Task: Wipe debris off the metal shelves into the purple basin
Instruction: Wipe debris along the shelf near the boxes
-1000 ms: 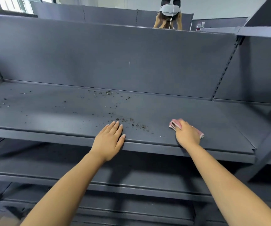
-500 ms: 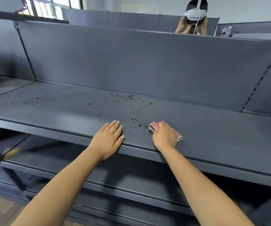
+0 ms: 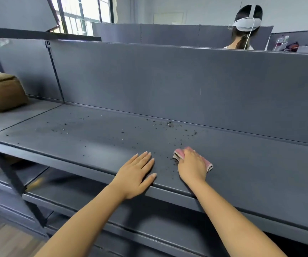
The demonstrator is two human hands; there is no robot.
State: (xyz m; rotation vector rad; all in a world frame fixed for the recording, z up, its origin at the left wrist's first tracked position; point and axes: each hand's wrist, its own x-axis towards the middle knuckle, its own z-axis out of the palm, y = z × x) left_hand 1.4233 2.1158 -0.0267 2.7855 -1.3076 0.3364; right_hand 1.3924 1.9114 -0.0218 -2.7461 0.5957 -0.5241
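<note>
Pink folded cloth (image 3: 207,165) gripped by right hand (image 3: 192,166) | left hand (image 3: 136,175) flat on metal shelf (image 3: 251,164) | gritty debris (image 3: 170,124)

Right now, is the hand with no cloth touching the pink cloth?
Apart. The head view shows the left hand flat on the metal shelf, with bare shelf and crumbs between it and the pink cloth under the right hand.

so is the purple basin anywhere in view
No, only the grey shelf, the scattered debris, a pink cloth under the right hand and a brown box show.
</note>
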